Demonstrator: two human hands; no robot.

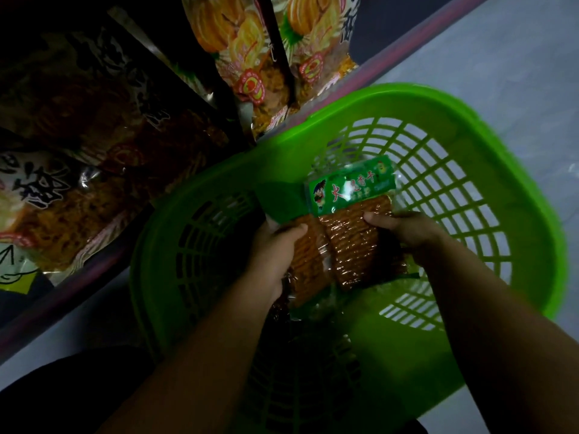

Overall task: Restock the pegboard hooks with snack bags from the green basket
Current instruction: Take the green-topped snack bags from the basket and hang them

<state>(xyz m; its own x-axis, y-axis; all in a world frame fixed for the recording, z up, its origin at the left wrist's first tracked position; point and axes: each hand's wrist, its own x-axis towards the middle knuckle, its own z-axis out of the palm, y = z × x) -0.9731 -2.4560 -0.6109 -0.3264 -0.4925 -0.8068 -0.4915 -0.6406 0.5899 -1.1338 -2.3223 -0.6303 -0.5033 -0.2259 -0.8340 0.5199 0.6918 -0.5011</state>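
A green plastic basket (pixel 470 126) with a lattice wall stands on the floor below me. Over its middle I hold clear snack bags (pixel 351 245) of orange-brown strips with green printed headers. My left hand (pixel 275 249) is closed on the left side of the bags. My right hand (pixel 404 228) grips the right side of the front bag, thumb on top. How many bags are in the stack cannot be told. No pegboard hooks are visible.
A dark shelf with a reddish front edge (pixel 407 51) runs diagonally along the upper left. Large snack bags (pixel 247 57) with orange and yellow print stand on it, with darker bags (pixel 103 98) to their left. Grey floor (pixel 517 51) lies to the right.
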